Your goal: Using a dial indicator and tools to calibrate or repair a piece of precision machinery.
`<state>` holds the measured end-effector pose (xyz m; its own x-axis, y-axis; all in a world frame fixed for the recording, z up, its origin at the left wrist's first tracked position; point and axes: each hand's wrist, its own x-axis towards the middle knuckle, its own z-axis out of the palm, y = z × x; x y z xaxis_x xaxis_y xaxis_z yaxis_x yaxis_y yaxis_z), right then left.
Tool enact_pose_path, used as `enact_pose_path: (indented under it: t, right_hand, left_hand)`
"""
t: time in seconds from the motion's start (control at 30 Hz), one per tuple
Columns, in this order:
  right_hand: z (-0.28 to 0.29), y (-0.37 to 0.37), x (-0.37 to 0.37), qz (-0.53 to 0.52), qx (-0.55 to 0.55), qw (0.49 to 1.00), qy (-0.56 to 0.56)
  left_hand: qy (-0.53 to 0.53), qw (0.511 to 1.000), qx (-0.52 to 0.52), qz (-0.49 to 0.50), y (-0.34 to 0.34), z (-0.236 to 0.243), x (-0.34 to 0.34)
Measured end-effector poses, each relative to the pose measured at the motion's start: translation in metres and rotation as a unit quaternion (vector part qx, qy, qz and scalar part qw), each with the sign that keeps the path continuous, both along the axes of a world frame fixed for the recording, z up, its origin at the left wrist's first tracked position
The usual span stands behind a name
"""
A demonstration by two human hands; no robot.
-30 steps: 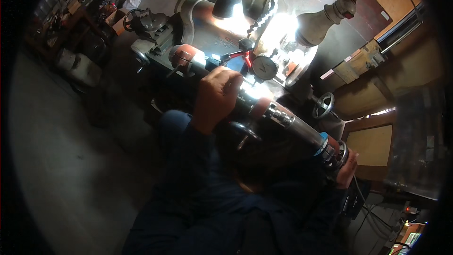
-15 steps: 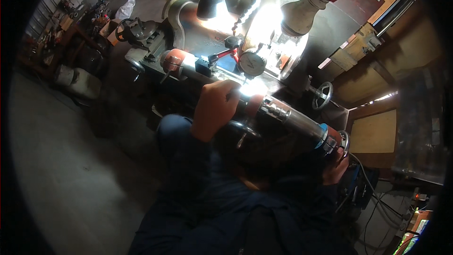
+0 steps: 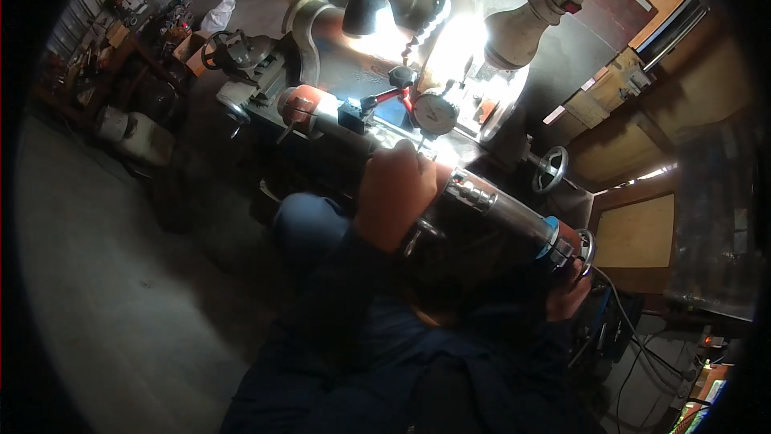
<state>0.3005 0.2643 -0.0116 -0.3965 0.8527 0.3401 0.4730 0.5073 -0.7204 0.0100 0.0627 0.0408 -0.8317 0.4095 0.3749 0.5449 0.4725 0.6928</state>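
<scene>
My left hand (image 3: pixel 395 199) is closed just below a round dial gauge (image 3: pixel 436 113), its fingertips over the brightly lit middle of the machine. Whatever the fingers pinch is hidden by the hand and glare. The gauge hangs from a red arm (image 3: pixel 387 97) joined to a black block (image 3: pixel 352 115). At the far right, my right hand (image 3: pixel 569 296) has its fingers curled on the rim of a small metal handwheel (image 3: pixel 589 249). This wheel sits at the end of a steel cylinder (image 3: pixel 518 219) with a blue band and a red end piece (image 3: pixel 569 239).
Two lamps, one black (image 3: pixel 367 10) and one beige (image 3: pixel 520 28), light the machine. A larger handwheel (image 3: pixel 550 169) stands behind the cylinder. On the left are a red clamp piece (image 3: pixel 299 105) and a vise-like fixture (image 3: pixel 249 61). Cables (image 3: pixel 634 326) hang at the lower right.
My left hand has shifted right along the machine, to below the dial gauge. My right hand stays at the small handwheel. The view has moved slightly.
</scene>
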Motion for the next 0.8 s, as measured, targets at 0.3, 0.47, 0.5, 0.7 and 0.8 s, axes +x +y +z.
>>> enact_pose_path:
  t: [0.3, 0.47, 0.5, 0.7, 0.8]
  right_hand:
    - [0.003, 0.000, 0.000, 0.040, -0.010, 0.999, 0.033]
    - [-0.004, 0.005, 0.005, 0.027, -0.008, 0.999, 0.017]
    - [-0.006, 0.005, 0.006, 0.016, -0.017, 1.000, 0.013]
    - [-0.012, 0.006, 0.007, -0.019, -0.010, 1.000, 0.004]
    - [-0.014, 0.010, 0.011, -0.013, -0.034, 0.999, 0.009]
  left_hand:
    - [0.051, 0.995, -0.077, 0.042, 0.005, 0.009, 0.016]
    - [0.066, 0.996, 0.047, -0.039, -0.006, 0.000, 0.010]
    - [0.066, 0.996, 0.047, -0.038, -0.007, -0.002, 0.008]
    - [-0.001, 0.991, 0.100, -0.087, -0.013, -0.008, -0.002]
    - [0.004, 0.991, 0.081, -0.109, -0.016, -0.007, -0.008]
